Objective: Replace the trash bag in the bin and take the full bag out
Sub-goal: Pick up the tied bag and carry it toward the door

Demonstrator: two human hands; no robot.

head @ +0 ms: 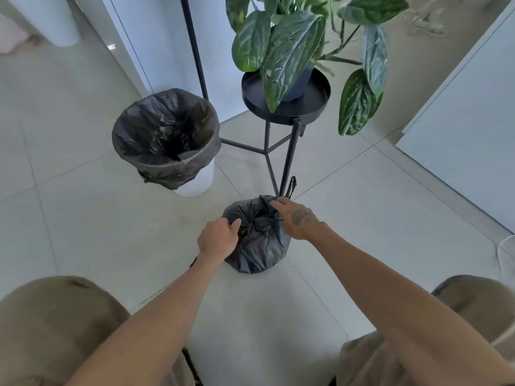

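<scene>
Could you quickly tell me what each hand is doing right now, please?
Left hand: closed on the tied full bag near its knot.
Right hand: on the bag's top; grip cannot be told.

Full bag before plant stand, bin left.

Pale tiled floor with thin grout lines — evenly lit. A black metal plant stand bears a leafy potted plant; white cabinet panel at right.

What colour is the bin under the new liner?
White: the bin shows below the black liner, seen in the head view.
</scene>
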